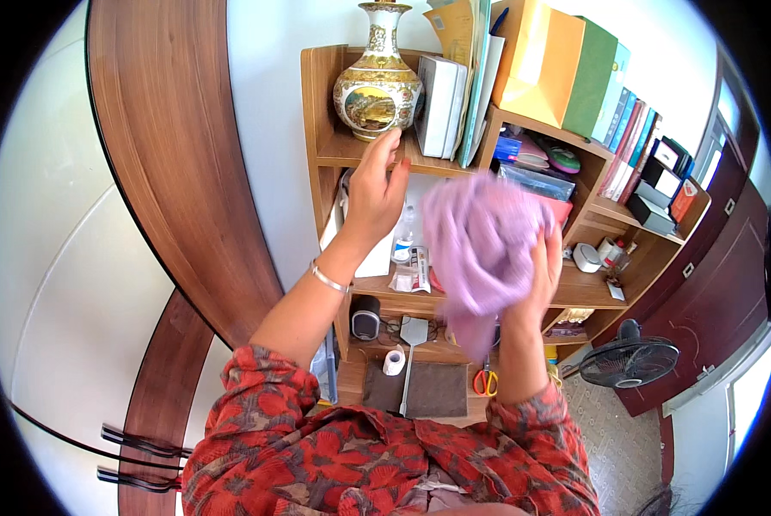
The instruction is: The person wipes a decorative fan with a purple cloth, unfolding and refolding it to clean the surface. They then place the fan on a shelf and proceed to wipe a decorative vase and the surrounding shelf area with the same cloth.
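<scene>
My right hand [543, 277] holds a bunched pink-lilac cloth [482, 238], slightly blurred, in front of the middle shelves; its lower end hangs down. My left hand [380, 187] is raised with nothing in it, the fingers pointing up and the thumb apart, just below a painted porcelain vase [377, 97]. The fingertips overlap the vase's base in the view, and whether they touch it I cannot tell. The vase stands on the upper left shelf of a wooden shelf unit [311, 103], beside upright white boxes or books [437, 106] and folders [479, 97].
Below stand a plastic bottle [403, 242], a small speaker [365, 318] and a paper roll [393, 361]. A fly swatter [413, 332] lies over a dark mat [440, 387], with scissors [486, 380] at its right. A black fan [629, 361] stands to the right.
</scene>
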`<state>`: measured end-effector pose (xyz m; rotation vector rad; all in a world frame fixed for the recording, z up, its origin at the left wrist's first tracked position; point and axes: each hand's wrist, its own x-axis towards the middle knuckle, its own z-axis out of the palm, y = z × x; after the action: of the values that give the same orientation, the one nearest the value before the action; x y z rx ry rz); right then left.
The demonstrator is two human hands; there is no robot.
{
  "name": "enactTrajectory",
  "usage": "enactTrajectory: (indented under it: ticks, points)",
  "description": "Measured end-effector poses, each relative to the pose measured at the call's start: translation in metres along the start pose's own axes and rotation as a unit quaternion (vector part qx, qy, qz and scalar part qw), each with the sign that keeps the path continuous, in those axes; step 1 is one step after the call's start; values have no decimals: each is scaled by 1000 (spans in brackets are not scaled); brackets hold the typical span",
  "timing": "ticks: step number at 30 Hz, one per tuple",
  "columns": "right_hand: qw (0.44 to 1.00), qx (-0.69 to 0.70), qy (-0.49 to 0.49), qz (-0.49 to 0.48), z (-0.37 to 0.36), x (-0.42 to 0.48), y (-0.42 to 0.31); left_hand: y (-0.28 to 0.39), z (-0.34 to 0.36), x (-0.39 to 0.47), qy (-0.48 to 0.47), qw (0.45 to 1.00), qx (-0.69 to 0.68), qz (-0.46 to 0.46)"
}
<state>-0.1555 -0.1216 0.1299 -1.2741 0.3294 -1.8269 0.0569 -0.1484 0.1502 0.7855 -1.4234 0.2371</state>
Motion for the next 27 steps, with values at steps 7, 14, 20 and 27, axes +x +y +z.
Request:
enactTrajectory:
  ticks: [7, 14, 20, 27]
  points:
    - [789, -499, -96, -346, 75, 39, 49, -37, 21, 33, -172, 959, -197, -111]
    - [783, -516, -123, -326, 66, 45, 61, -33, 9, 54, -206, 970, -46, -123]
    - [762, -453, -57, -459, 89, 94, 3, -31, 25, 53, -228, 968, -19, -98]
    - [716, -579, -128, -368, 131, 121, 0, -46, 18, 57, -266, 946, -28, -181]
